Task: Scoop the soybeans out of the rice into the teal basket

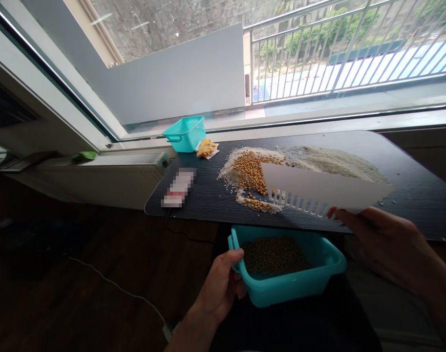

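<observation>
My left hand (218,283) grips the end handle of a teal plastic bin (290,289), its thumb over the rim. Inside the bin lie small dark greenish-brown beans (276,254), heaped toward the left end. My right hand (391,237) holds a white flat plastic scraper (321,188) by its lower right part, above the table's front edge. Slots run along the scraper's lower edge. Behind and left of it, yellow soybeans (246,171) lie spread over white rice, with a small strip of both nearer the edge. A larger pile of pale rice (340,160) is partly hidden by the scraper.
The dark table (208,195) stands against a window. Another teal bin (188,134) sits at its back left corner beside a yellow crumpled item (207,147). A blurred-out flat object (179,187) lies at the left. A radiator (127,171) and a white cable (123,292) are further left.
</observation>
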A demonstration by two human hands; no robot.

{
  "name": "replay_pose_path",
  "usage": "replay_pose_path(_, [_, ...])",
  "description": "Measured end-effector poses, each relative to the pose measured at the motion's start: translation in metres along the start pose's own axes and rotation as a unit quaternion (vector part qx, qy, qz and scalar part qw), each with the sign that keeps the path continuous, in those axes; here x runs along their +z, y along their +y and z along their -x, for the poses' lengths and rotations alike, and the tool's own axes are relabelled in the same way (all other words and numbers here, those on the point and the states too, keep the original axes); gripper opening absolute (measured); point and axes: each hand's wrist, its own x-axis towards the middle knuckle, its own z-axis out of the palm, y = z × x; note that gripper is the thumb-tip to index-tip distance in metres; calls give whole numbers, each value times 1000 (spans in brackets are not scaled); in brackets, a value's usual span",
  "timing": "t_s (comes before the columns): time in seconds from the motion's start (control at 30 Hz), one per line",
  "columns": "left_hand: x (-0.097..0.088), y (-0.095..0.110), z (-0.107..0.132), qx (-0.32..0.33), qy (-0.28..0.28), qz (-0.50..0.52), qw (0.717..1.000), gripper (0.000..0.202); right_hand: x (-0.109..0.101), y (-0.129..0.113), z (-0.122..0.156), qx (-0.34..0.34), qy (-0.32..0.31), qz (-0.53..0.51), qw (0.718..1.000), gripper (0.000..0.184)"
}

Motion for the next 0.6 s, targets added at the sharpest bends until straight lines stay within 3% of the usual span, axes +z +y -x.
replay_pose_path(0.1, [1, 1, 1, 0, 0, 6, 1000, 41, 5, -2, 3, 25, 61, 28, 997, 22])
replay_pose_path(0.37, [3, 0, 0, -5, 2, 7, 1000, 39, 14, 5, 12, 13, 27, 1, 1000, 22])
replay_pose_path(0.6, [2, -2, 0, -3, -9, 6, 1000, 40, 1, -2, 16, 16, 40, 28, 999, 23])
